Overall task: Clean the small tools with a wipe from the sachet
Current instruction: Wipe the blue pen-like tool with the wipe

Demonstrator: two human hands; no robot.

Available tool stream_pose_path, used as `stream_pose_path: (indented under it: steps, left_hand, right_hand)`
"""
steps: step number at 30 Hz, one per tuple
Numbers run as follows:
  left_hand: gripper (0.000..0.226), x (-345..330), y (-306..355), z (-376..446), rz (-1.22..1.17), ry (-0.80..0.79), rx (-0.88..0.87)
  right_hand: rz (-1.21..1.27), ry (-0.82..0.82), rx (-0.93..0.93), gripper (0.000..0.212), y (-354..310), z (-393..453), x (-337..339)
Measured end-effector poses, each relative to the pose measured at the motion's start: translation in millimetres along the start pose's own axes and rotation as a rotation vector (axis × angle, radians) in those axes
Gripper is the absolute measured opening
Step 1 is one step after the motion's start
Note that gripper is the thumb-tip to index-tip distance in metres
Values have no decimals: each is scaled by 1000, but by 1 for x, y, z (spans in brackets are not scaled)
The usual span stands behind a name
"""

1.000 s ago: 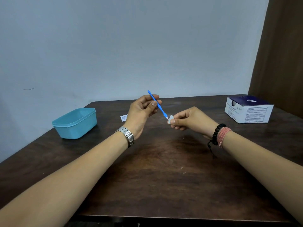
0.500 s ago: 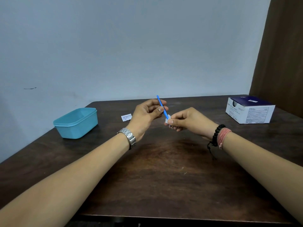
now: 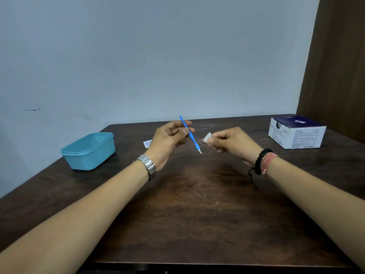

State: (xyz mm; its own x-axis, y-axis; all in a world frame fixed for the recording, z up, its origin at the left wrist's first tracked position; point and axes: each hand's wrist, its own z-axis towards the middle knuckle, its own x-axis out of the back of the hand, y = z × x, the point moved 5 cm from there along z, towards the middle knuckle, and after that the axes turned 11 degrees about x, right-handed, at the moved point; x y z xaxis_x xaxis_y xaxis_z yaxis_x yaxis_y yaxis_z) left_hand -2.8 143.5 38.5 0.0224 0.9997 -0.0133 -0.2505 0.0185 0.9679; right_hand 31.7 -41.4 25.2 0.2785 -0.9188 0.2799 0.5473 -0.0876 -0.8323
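The left hand (image 3: 167,138) is pinching the blue tool (image 3: 190,134); the right hand (image 3: 227,142) is pinching the folded wipe (image 3: 207,137) just beside its tip.

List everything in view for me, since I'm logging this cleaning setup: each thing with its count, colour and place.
tool: 1, blue handle with a small metal tip, held tilted above the table, tip down
wipe: 1, white, folded, beside the tool's lower end, apart from it
sachet: 1, white with print, flat on the table behind the left hand
tub: 1, light blue, far left of the table
box: 1, white with a dark blue top, far right of the table
table: 1, dark brown wood
watch: 1, silver, left wrist
bracelets: black beads and pink thread, right wrist
left hand: fingers pinch the tool
right hand: fingers pinch the wipe
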Motion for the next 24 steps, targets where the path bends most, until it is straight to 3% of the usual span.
stream_pose_path:
  steps: [13,19,24]
  left_hand:
    - [19,-21,-10,-4,75,-159,62]
    - [12,-29,-22,-8,75,-168,158]
    - [5,-30,-26,-6,148,-127,165]
  right_hand:
    - [7,-196,-3,5,-7,-10,-28]
    - [174,40,-40,5,-3,-1,-10]
    - [216,47,-65,12,1,-2,-12]
